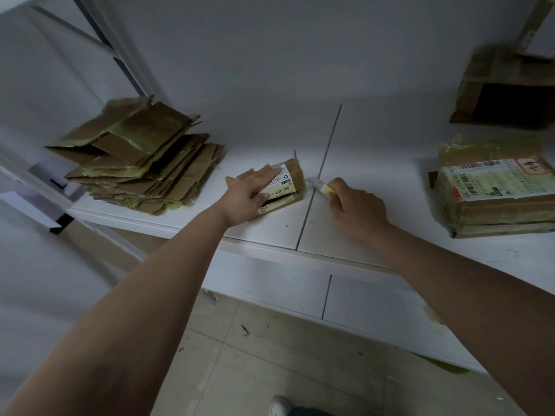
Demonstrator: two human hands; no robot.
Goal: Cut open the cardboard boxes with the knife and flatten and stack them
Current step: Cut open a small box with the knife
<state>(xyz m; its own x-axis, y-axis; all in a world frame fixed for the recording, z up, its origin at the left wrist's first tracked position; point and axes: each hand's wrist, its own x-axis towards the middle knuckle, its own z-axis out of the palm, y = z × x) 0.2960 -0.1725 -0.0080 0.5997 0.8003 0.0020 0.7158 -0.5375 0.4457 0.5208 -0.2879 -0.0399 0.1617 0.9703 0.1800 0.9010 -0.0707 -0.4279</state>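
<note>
- We see the left hand (250, 195) pressing flat, fingers straight, on a small labelled cardboard box (285, 184) that lies on the white worktop (375, 163), near its front edge.
- The right hand (357, 210) is clenched round a yellow-handled utility knife (322, 187); its pale tip points at the box's right end, just beside it.
- We judge the step in hand to be slitting this box. To do it well we would keep the holding fingers clear of the blade's line, follow the taped seam with a shallow cut, and draw the blade away from the left hand.
- A stack of flattened cardboard (144, 157) lies to the left on the worktop, well apart from the box; the cut box should join it.
- A larger taped parcel (495, 196) waits at the right, and an open carton (510, 94) stands behind it; the frame edge cuts both off.
- We cannot tell whether the blade touches the box, how far it is extended, or which seam is taped; the label print is blurred.
</note>
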